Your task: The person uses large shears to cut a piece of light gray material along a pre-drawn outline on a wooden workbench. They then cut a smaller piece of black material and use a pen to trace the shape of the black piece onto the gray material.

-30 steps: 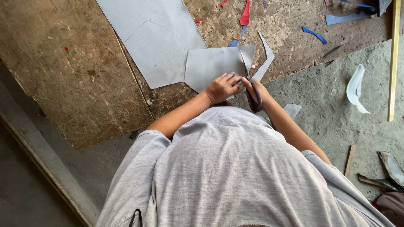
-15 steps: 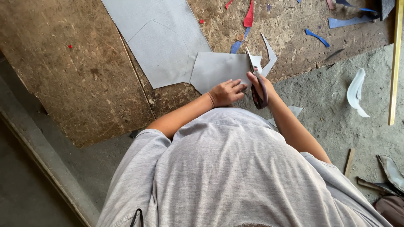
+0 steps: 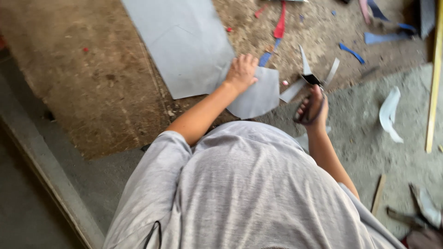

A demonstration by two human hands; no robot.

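A worn brown board covers the floor, bearing scattered offcuts: a red strip and blue scraps. A curled white offcut lies on the grey concrete floor to the right, near a long wooden batten. A short wooden stick lies lower right.

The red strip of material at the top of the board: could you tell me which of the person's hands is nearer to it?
Left. The left hand rests on the grey sheet just below-left of the red strip; the right hand, holding scissors, is lower.

Single head view, looking steeply down, close over torso, floor beyond
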